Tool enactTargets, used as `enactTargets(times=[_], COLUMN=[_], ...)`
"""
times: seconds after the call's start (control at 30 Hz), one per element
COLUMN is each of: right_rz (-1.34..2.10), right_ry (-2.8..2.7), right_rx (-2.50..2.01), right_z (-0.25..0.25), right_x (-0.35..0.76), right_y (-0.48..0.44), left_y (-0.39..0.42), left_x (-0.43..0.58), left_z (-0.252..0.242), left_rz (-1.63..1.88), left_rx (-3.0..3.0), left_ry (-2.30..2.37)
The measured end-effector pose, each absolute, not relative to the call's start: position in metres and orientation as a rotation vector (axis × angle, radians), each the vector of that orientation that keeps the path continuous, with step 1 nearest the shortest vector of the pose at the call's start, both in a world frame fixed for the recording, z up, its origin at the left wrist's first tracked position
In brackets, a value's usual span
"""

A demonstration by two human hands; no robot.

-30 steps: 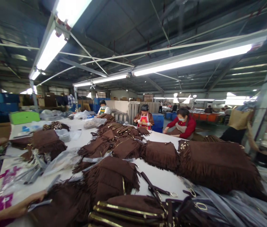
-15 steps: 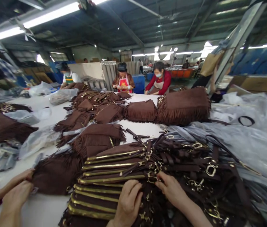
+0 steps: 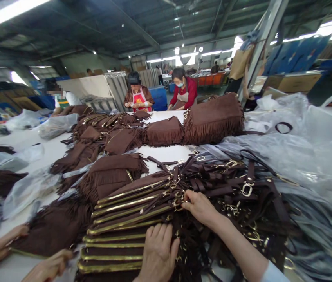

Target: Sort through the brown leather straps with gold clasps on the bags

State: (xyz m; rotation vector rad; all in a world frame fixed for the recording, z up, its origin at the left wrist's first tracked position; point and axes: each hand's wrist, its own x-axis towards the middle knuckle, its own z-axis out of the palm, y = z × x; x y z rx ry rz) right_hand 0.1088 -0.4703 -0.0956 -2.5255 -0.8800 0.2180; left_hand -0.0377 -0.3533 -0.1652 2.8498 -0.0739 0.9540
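A stack of brown suede bags with gold zips (image 3: 119, 219) lies in front of me, with a tangle of brown straps and gold clasps (image 3: 236, 188) to its right. My left hand (image 3: 158, 250) rests flat on the near side of the stack, fingers stretched out and holding nothing. My right hand (image 3: 201, 207) reaches to where zips and straps meet, its fingertips pinched on a gold clasp (image 3: 177, 201).
A co-worker's two hands (image 3: 48, 266) handle a fringed brown bag (image 3: 54, 227) at lower left. More fringed bags (image 3: 210, 117) cover the white table (image 3: 166, 152). Clear plastic sleeves (image 3: 301, 156) pile up at right. Three people work at the far end.
The view has tilted from the ceiling to the table. My hands came into view on the stack, and my right hand has moved up to the clasps.
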Motion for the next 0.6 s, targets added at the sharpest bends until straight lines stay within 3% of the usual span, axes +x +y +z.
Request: enactTargets(times=[0.23,0.37,0.47,0.6], right_rz=[0.025,-0.324,-0.584,-0.644], right_ry=[-0.94,-0.884,-0.748,-0.411], right_rx=[-2.616,-2.463,-2.282,-2.443], right_z=[-0.101,-0.117,-0.151,-0.222], right_x=[0.105,0.081,0.046,-0.008], right_y=[-0.482,-0.515,-0.556,-0.625], left_y=[-0.357,-0.362,-0.365,-0.363], left_x=[-0.026,-0.019,-0.018,-0.018], left_z=[-0.156,-0.159,-0.163,-0.166], left_rz=[0.778,0.723,0.808,0.873], left_rx=[2.971,3.137,3.254,3.305], left_ry=[-0.047,-0.02,-0.055,-0.194])
